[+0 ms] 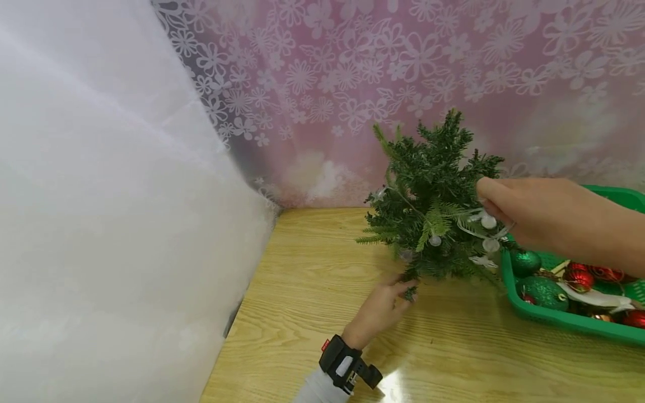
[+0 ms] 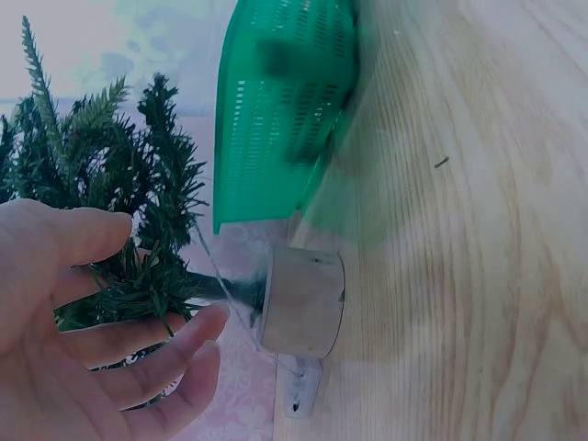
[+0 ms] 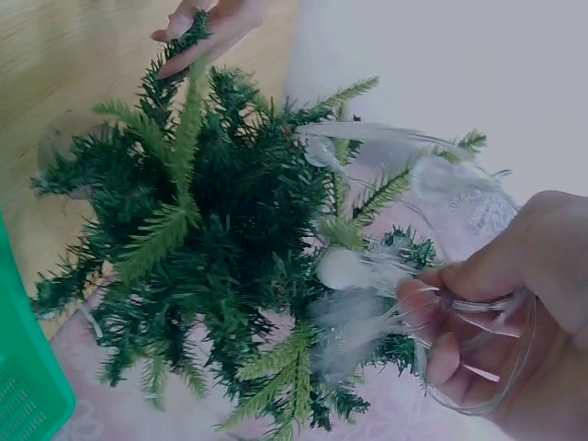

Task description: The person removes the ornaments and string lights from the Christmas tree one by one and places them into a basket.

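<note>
Upright little green tree (image 1: 433, 212), white-beaded garland (image 1: 486, 232)

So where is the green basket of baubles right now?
In the head view the green basket sits on the wooden table at the right edge, just right of the small tree, under the right hand.
</note>
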Demonstrator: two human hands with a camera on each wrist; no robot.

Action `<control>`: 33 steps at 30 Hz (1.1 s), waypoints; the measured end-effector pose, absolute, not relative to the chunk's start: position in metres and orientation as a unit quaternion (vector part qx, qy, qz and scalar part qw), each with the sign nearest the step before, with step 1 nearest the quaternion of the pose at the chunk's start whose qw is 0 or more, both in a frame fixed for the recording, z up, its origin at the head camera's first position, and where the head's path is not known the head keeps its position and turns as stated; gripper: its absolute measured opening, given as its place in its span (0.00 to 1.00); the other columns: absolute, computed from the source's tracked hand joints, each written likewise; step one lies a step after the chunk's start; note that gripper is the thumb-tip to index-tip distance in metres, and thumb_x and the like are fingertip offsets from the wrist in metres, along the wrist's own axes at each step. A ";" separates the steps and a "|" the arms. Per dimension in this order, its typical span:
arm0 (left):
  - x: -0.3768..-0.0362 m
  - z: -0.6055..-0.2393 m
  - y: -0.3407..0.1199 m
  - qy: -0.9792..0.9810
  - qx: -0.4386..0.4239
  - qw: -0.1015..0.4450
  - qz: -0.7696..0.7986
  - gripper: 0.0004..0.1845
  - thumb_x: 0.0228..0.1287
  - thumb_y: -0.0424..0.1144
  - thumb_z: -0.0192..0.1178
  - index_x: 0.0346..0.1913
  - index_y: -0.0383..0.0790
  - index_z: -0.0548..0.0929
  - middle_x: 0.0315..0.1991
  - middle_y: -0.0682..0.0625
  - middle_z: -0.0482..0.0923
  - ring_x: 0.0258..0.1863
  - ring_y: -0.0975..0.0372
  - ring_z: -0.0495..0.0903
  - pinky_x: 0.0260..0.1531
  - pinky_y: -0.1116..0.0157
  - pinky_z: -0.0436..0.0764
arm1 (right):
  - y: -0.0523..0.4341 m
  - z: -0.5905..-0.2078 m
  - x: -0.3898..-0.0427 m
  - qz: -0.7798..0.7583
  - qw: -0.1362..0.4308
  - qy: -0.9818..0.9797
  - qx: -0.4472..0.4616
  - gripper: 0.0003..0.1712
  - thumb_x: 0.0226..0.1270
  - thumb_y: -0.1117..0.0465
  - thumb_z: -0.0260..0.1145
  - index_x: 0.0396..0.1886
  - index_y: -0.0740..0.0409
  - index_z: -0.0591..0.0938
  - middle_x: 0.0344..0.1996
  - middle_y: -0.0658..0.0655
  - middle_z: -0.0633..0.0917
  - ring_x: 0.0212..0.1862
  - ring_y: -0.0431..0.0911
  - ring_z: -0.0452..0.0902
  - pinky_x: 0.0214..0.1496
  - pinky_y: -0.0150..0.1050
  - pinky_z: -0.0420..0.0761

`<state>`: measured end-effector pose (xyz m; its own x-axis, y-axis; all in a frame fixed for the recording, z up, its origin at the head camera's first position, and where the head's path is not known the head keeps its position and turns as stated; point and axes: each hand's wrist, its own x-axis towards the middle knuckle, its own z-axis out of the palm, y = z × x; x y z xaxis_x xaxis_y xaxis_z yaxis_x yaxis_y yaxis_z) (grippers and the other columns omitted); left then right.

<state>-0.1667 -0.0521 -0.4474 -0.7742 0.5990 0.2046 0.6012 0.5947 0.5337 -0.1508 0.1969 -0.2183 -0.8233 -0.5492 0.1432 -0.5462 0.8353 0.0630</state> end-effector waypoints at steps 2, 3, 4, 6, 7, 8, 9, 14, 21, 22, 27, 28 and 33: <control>-0.166 -0.447 -0.051 -0.893 -0.339 0.000 -0.297 0.19 0.72 0.37 0.55 0.64 0.41 0.76 0.64 0.39 0.69 0.43 0.67 0.81 0.25 0.82 0.70 | 0.202 -0.221 -0.148 -0.025 0.036 -0.962 0.268 0.18 0.68 0.73 0.59 0.28 0.53 0.60 0.19 0.48 0.62 0.20 0.42 0.50 0.23 0.38 0.53; -0.165 -0.447 -0.050 -0.894 -0.339 0.002 -0.295 0.19 0.72 0.37 0.54 0.64 0.42 0.76 0.65 0.39 0.69 0.43 0.67 0.81 0.26 0.82 0.70 | 0.204 -0.223 -0.146 -0.030 0.025 -0.965 0.259 0.18 0.68 0.73 0.59 0.28 0.53 0.60 0.19 0.48 0.63 0.19 0.43 0.51 0.23 0.38 0.54; -0.165 -0.447 -0.050 -0.895 -0.338 0.004 -0.291 0.19 0.73 0.38 0.54 0.64 0.43 0.76 0.64 0.39 0.69 0.43 0.68 0.81 0.27 0.82 0.71 | 0.206 -0.225 -0.145 -0.034 0.016 -0.966 0.254 0.18 0.68 0.72 0.59 0.28 0.52 0.61 0.19 0.47 0.63 0.19 0.43 0.52 0.22 0.39 0.54; -0.164 -0.446 -0.050 -0.897 -0.337 0.005 -0.288 0.19 0.73 0.39 0.54 0.63 0.43 0.77 0.64 0.39 0.69 0.44 0.67 0.81 0.29 0.82 0.72 | 0.211 -0.229 -0.141 -0.038 0.000 -0.967 0.251 0.18 0.67 0.73 0.59 0.28 0.52 0.61 0.19 0.47 0.64 0.19 0.43 0.54 0.21 0.39 0.54; -0.164 -0.446 -0.050 -0.897 -0.337 0.004 -0.287 0.19 0.73 0.38 0.54 0.63 0.43 0.77 0.64 0.39 0.69 0.44 0.67 0.81 0.31 0.81 0.72 | 0.213 -0.231 -0.139 -0.038 -0.009 -0.967 0.253 0.19 0.67 0.74 0.60 0.28 0.52 0.61 0.19 0.47 0.64 0.19 0.43 0.53 0.22 0.39 0.54; -0.164 -0.445 -0.050 -0.897 -0.336 0.002 -0.286 0.19 0.72 0.38 0.55 0.63 0.43 0.77 0.65 0.39 0.68 0.44 0.66 0.81 0.32 0.81 0.73 | 0.214 -0.233 -0.138 -0.037 -0.017 -0.966 0.255 0.20 0.67 0.74 0.59 0.27 0.51 0.61 0.19 0.46 0.63 0.19 0.43 0.53 0.22 0.39 0.54; -0.163 -0.444 -0.049 -0.898 -0.336 -0.002 -0.283 0.19 0.72 0.38 0.55 0.64 0.43 0.76 0.65 0.38 0.68 0.45 0.66 0.81 0.33 0.81 0.73 | 0.215 -0.235 -0.136 -0.038 -0.020 -0.965 0.260 0.21 0.66 0.75 0.59 0.27 0.50 0.60 0.19 0.46 0.62 0.19 0.42 0.52 0.23 0.39 0.54; -0.161 -0.439 -0.045 -0.903 -0.335 -0.017 -0.267 0.20 0.72 0.41 0.55 0.65 0.46 0.75 0.67 0.37 0.66 0.47 0.66 0.81 0.37 0.79 0.75 | 0.216 -0.237 -0.130 -0.001 0.076 -0.949 0.306 0.21 0.70 0.72 0.56 0.26 0.48 0.58 0.21 0.43 0.57 0.23 0.36 0.44 0.27 0.37 0.53; -0.156 -0.436 -0.037 -0.907 -0.336 -0.040 -0.249 0.24 0.71 0.48 0.56 0.68 0.50 0.71 0.66 0.42 0.66 0.56 0.59 0.76 0.45 0.71 0.77 | 0.204 -0.227 -0.130 0.089 0.209 -0.890 0.396 0.20 0.71 0.70 0.57 0.27 0.48 0.59 0.24 0.40 0.55 0.25 0.30 0.45 0.26 0.33 0.53; -0.156 -0.436 -0.035 -0.907 -0.340 -0.042 -0.247 0.25 0.72 0.49 0.55 0.69 0.50 0.70 0.65 0.43 0.67 0.57 0.59 0.75 0.46 0.70 0.77 | 0.203 -0.227 -0.129 0.093 0.205 -0.891 0.395 0.24 0.62 0.77 0.62 0.26 0.49 0.58 0.24 0.40 0.55 0.25 0.30 0.46 0.26 0.33 0.53; -0.156 -0.437 -0.023 -0.901 -0.356 -0.031 -0.245 0.22 0.75 0.47 0.51 0.67 0.46 0.71 0.62 0.43 0.70 0.58 0.60 0.74 0.50 0.71 0.75 | 0.197 -0.228 -0.125 0.123 0.207 -0.882 0.406 0.33 0.43 0.87 0.64 0.26 0.49 0.57 0.25 0.40 0.56 0.27 0.30 0.60 0.26 0.29 0.59; -0.156 -0.438 -0.020 -0.900 -0.360 -0.025 -0.244 0.22 0.75 0.46 0.50 0.67 0.45 0.72 0.62 0.43 0.70 0.58 0.60 0.73 0.51 0.71 0.74 | 0.197 -0.227 -0.124 0.130 0.207 -0.878 0.411 0.33 0.42 0.88 0.63 0.26 0.49 0.57 0.26 0.39 0.56 0.28 0.31 0.61 0.27 0.27 0.58; -0.159 -0.441 -0.006 -0.879 -0.403 0.019 -0.254 0.19 0.75 0.40 0.49 0.63 0.38 0.74 0.60 0.43 0.73 0.60 0.60 0.72 0.57 0.74 0.68 | 0.193 -0.226 -0.122 0.160 0.196 -0.867 0.430 0.30 0.52 0.85 0.61 0.26 0.49 0.57 0.26 0.37 0.59 0.30 0.30 0.67 0.28 0.22 0.61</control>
